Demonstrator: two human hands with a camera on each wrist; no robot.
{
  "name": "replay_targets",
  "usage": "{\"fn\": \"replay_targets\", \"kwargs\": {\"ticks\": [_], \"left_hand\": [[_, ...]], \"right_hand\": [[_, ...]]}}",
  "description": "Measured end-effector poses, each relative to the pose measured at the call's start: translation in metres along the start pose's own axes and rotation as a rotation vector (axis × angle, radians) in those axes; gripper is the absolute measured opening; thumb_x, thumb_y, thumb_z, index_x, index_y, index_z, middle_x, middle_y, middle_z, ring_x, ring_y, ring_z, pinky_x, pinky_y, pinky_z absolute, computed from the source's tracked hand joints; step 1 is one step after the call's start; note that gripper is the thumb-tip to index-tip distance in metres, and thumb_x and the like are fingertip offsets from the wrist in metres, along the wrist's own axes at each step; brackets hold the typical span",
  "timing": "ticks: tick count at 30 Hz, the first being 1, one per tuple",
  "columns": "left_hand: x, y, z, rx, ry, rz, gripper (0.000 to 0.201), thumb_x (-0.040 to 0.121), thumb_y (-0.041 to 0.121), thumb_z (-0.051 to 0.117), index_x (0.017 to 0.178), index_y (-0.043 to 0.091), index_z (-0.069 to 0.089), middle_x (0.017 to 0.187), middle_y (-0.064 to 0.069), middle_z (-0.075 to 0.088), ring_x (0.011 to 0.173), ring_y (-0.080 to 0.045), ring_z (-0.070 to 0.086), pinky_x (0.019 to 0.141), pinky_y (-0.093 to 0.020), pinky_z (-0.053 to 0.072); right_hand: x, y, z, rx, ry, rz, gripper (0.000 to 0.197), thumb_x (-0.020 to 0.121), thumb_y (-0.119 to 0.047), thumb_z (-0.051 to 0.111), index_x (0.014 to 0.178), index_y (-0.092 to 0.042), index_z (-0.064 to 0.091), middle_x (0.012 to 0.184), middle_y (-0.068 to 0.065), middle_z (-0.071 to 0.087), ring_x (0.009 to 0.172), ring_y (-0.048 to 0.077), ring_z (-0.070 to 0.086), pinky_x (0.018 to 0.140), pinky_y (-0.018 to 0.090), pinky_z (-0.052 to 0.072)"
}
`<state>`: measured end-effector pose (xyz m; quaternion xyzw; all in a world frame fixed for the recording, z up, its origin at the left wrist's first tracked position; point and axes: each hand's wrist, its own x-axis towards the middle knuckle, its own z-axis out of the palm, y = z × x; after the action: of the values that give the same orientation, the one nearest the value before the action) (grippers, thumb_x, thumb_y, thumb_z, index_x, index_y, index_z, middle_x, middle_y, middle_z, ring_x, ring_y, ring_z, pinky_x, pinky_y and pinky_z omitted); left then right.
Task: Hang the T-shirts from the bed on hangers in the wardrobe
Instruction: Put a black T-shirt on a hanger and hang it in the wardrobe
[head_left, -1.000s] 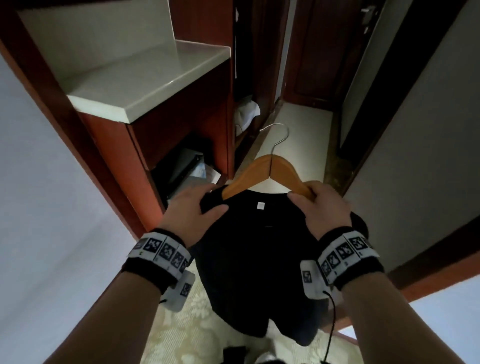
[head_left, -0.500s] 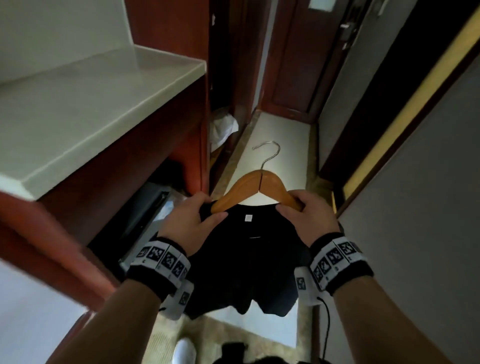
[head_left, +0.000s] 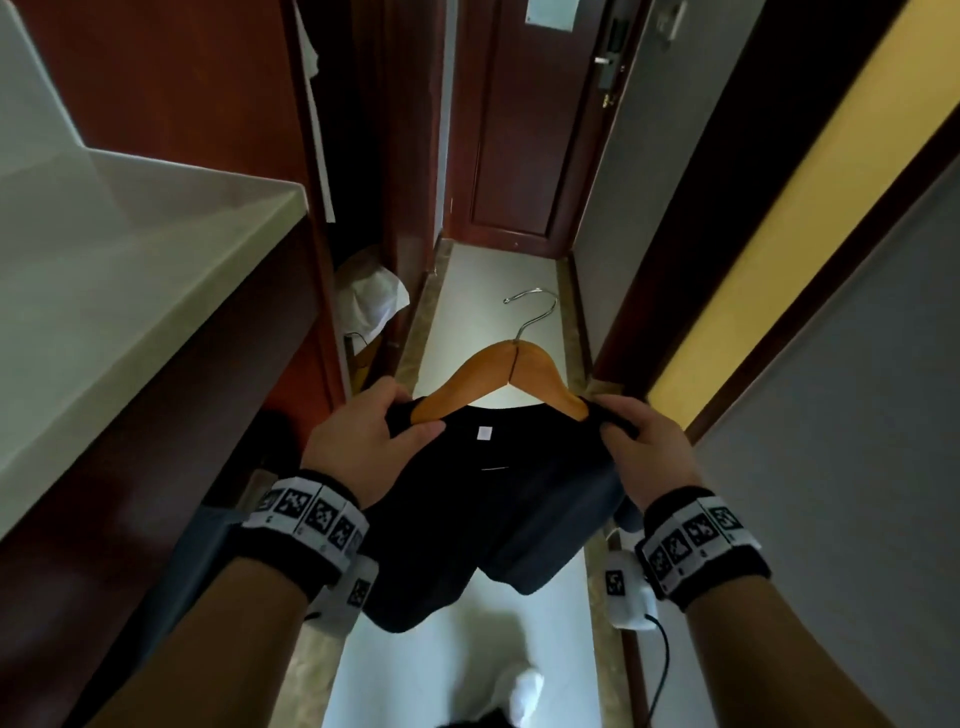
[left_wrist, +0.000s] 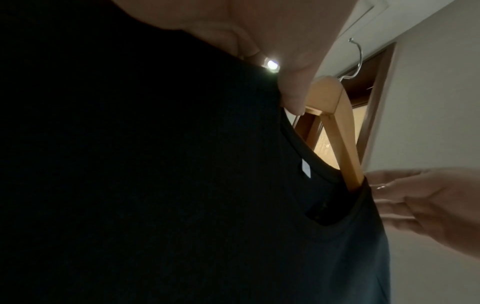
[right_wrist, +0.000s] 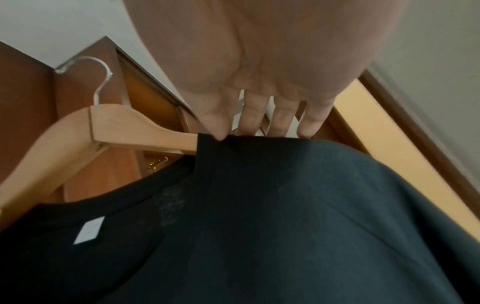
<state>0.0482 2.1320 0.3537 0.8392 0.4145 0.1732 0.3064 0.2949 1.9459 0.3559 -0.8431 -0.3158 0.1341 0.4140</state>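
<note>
The black T-shirt (head_left: 488, 499) is threaded on the wooden hanger (head_left: 506, 382), carried level in front of the person: the left hand (head_left: 363, 441) pinches the shoulder cloth over the hanger's left arm, the right hand (head_left: 641, 449) clamps the cloth over its right arm. Since a second ago the pale surface (head_left: 124, 270) has slid back to the hanger's left and the dark wardrobe opening (head_left: 358, 171) (just left of and beyond the hanger) has drawn nearer, so hanging looks close; the hook (head_left: 532, 309) is free
</note>
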Motion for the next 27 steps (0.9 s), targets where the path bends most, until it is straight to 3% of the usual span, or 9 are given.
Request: {"fn": "replay_targets", "kwargs": {"ticks": [5, 11, 14, 16, 19, 23, 27], "left_hand": [[0.108, 0.010, 0.030, 0.001, 0.030, -0.014, 0.032, 0.085, 0.064, 0.066, 0.096, 0.037, 0.053, 0.082, 0.015, 0.066, 0.077, -0.005, 0.064, 0.073, -0.037, 0.055], [0.229, 0.044, 0.036, -0.025, 0.110, -0.069, 0.035, 0.079, 0.066, 0.070, 0.092, 0.038, 0.055, 0.086, 0.015, 0.067, 0.082, -0.003, 0.064, 0.077, -0.037, 0.055], [0.274, 0.056, 0.039, -0.044, 0.164, -0.082, 0.033, 0.079, 0.062, 0.074, 0.088, 0.035, 0.056, 0.083, 0.014, 0.066, 0.080, -0.004, 0.064, 0.073, -0.033, 0.051], [0.298, 0.060, 0.040, -0.052, 0.193, -0.096, 0.030, 0.081, 0.056, 0.077, 0.090, 0.034, 0.057, 0.084, 0.014, 0.066, 0.081, -0.002, 0.063, 0.071, -0.031, 0.049], [0.335, 0.061, 0.040, -0.058, 0.235, -0.113, 0.031, 0.081, 0.056, 0.077, 0.095, 0.033, 0.061, 0.085, 0.016, 0.067, 0.081, 0.001, 0.063, 0.071, -0.028, 0.047], [0.384, 0.062, 0.043, -0.076, 0.247, -0.125, 0.029, 0.083, 0.052, 0.078, 0.097, 0.033, 0.061, 0.085, 0.017, 0.067, 0.080, 0.004, 0.062, 0.069, -0.021, 0.045], [0.442, 0.054, 0.045, -0.092, 0.268, -0.138, 0.033, 0.083, 0.054, 0.076, 0.104, 0.032, 0.064, 0.089, 0.017, 0.068, 0.084, 0.001, 0.064, 0.078, -0.029, 0.053]], "right_hand": [[0.114, 0.016, 0.019, -0.021, -0.023, -0.104, 0.037, 0.088, -0.029, 0.076, 0.123, -0.037, 0.067, 0.113, -0.015, 0.064, 0.105, 0.008, 0.060, 0.096, 0.028, 0.047], [0.266, 0.000, 0.005, 0.013, -0.089, -0.233, 0.035, 0.090, -0.022, 0.070, 0.122, -0.037, 0.068, 0.120, -0.016, 0.064, 0.114, 0.005, 0.058, 0.107, 0.036, 0.047], [0.336, -0.007, -0.007, -0.059, -0.112, -0.249, 0.049, 0.088, -0.013, 0.062, 0.132, -0.035, 0.063, 0.134, -0.009, 0.061, 0.125, 0.015, 0.055, 0.111, 0.040, 0.044], [0.368, -0.009, -0.006, -0.182, -0.193, -0.239, 0.055, 0.087, -0.015, 0.061, 0.138, -0.035, 0.059, 0.139, -0.005, 0.059, 0.127, 0.019, 0.055, 0.111, 0.040, 0.044], [0.410, -0.010, 0.004, -0.262, -0.219, -0.266, 0.048, 0.091, -0.025, 0.064, 0.138, -0.034, 0.059, 0.133, -0.004, 0.062, 0.120, 0.021, 0.060, 0.105, 0.044, 0.048], [0.469, -0.012, 0.017, -0.244, -0.141, -0.338, 0.029, 0.093, -0.031, 0.067, 0.122, -0.032, 0.068, 0.119, -0.006, 0.067, 0.112, 0.020, 0.062, 0.100, 0.044, 0.050], [0.526, -0.027, 0.035, -0.271, -0.083, -0.384, 0.022, 0.092, -0.025, 0.070, 0.113, -0.027, 0.073, 0.107, -0.007, 0.062, 0.108, 0.020, 0.060, 0.100, 0.042, 0.047]]}}
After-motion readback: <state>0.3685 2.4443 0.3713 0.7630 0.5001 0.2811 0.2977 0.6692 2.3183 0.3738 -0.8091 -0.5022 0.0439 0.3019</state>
